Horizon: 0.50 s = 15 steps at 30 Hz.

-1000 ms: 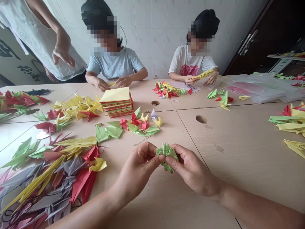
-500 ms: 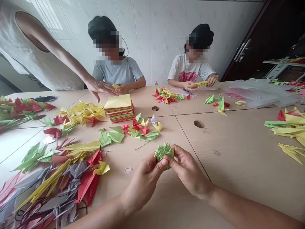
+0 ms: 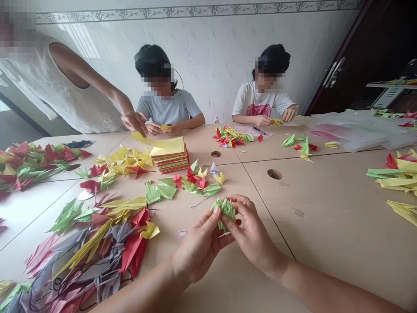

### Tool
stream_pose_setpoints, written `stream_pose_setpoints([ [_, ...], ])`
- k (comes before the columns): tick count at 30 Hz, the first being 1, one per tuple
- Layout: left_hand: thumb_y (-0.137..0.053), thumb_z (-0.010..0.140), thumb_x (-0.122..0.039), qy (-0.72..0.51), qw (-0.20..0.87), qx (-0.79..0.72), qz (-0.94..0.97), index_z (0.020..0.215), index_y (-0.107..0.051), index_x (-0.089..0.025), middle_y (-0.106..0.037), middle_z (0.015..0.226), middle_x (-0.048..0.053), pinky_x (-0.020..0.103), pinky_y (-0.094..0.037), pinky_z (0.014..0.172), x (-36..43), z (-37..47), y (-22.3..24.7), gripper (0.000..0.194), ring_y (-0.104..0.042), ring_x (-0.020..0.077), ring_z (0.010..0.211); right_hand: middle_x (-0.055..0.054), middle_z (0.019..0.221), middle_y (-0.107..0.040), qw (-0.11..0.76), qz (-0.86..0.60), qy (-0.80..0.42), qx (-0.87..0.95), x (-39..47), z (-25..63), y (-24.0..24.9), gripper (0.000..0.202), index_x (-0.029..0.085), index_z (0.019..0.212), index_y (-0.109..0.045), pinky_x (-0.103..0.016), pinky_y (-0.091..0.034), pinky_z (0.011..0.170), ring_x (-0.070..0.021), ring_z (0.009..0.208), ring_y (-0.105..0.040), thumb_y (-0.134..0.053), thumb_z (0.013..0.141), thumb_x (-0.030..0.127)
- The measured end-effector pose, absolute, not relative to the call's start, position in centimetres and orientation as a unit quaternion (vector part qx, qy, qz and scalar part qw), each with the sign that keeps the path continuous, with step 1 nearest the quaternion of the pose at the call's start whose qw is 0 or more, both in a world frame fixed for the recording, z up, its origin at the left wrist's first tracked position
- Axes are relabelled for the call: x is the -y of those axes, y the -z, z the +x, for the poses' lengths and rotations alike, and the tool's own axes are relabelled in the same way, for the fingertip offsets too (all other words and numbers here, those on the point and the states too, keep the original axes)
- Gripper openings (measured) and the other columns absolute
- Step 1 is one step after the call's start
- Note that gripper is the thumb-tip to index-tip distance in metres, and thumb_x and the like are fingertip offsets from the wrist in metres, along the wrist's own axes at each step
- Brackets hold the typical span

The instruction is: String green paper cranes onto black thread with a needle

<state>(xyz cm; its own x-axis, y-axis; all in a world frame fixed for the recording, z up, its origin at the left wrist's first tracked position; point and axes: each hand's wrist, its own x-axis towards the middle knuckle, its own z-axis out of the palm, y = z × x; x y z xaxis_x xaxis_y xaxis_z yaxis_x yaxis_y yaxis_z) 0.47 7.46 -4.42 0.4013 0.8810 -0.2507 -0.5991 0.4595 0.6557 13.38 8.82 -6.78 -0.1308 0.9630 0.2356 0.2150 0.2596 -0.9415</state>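
A green folded-paper piece (image 3: 225,209) with many pointed tips is held up over the table in front of me. My left hand (image 3: 202,243) grips its left side, the thumb pressed on the front. From the right, my right hand (image 3: 252,237) pinches the same piece between thumb and fingers. The fingers partly cover its underside. Just beyond my hands lies a small cluster of red, green and yellow folded papers (image 3: 197,180), with green folded pieces (image 3: 161,190) beside it on the left.
A stack of coloured paper sheets (image 3: 171,158) stands beyond, a co-worker's hand (image 3: 133,121) at its top sheet. Strung paper cranes (image 3: 107,243) with dark cords cover the left side. Yellow strips (image 3: 402,211) lie at the right. Two other people sit opposite, folding. The table has round holes (image 3: 275,174).
My view has tilted up a little. My fingers have shifted around the green piece, my left thumb now higher on it. The standing co-worker's hand has lifted a yellow sheet at the stack.
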Motion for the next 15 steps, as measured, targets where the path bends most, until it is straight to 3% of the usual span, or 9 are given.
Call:
stream_pose_setpoints([
  [4,-0.042,0.095,-0.034,-0.449,0.825,-0.25,0.237,0.111,-0.062,-0.017,-0.062,0.113,0.009,0.031,-0.049,0.088,-7.5,0.1,4.2,0.031,-0.059,0.017,0.1,-0.008,0.116,-0.048,0.457,-0.437,-0.45,0.63,-8.4,13.9,5.8,0.022,0.026,0.106,-0.055,-0.035,-0.045,0.085,-0.0217,0.1,-0.049,-0.052,0.089,0.039],
  [9,-0.047,0.093,-0.031,-0.424,0.838,-0.255,0.23,0.108,-0.064,-0.02,-0.066,0.097,0.006,0.022,-0.055,0.063,-7.2,-0.3,3.9,0.026,-0.062,0.0109,0.075,-0.007,0.113,-0.052,0.441,-0.393,-0.527,0.611,-7.6,13.7,5.1,0.025,0.023,0.105,-0.053,-0.037,-0.041,0.09,-0.0222,0.104,-0.048,-0.056,0.087,0.04],
  [12,-0.048,0.092,-0.03,-0.414,0.842,-0.258,0.23,0.115,-0.062,-0.021,-0.067,0.096,0.007,0.023,-0.056,0.063,-6.9,-0.6,3.5,0.028,-0.063,0.0115,0.073,-0.007,0.112,-0.052,0.42,-0.368,-0.595,0.578,-7.2,13.8,5.0,0.03,0.023,0.106,-0.052,-0.036,-0.044,0.087,-0.0224,0.106,-0.049,-0.059,0.085,0.043],
  [15,-0.048,0.093,-0.027,-0.406,0.841,-0.258,0.249,0.119,-0.06,-0.02,-0.066,0.098,0.009,0.023,-0.057,0.062,-6.9,-0.9,3.1,0.03,-0.063,0.0111,0.072,-0.004,0.099,-0.057,0.399,-0.335,-0.634,0.571,-7.1,14.5,4.6,0.034,0.024,0.107,-0.05,-0.036,-0.045,0.084,-0.0209,0.097,-0.054,-0.063,0.082,0.043],
])
